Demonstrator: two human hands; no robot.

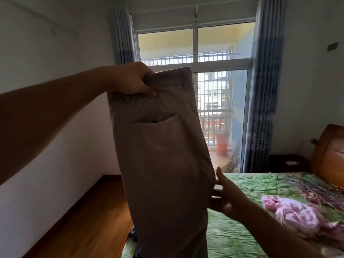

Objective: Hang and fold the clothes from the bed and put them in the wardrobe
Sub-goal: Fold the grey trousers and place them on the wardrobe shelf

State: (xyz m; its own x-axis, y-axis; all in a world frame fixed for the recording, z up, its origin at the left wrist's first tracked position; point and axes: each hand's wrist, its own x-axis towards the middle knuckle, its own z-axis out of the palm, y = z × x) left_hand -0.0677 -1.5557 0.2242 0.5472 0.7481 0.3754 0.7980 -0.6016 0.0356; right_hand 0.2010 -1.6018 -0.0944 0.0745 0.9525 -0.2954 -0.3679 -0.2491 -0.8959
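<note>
Trousers of taupe woven cloth [162,155], held aloft beside the bed, waistband gripped by the left hand [130,79]; right hand [229,198], fingers straight, touches their side edge. Folding not yet done; a crumpled pink patterned garment [297,215] remains on the green floral-covered bed [242,235]; wardrobe unseen.

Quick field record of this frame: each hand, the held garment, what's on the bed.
held item: brown trousers, hanging upright, back pocket facing the camera
left hand: left hand grips the waistband at the top
right hand: right hand, fingers extended, thumb up, touches the trousers' right edge lower down
bed: bed with green patterned cover, behind and right of the trousers
on bed: crumpled pink garment
fold state: trousers not yet folded or hung
wardrobe: not in view
</note>
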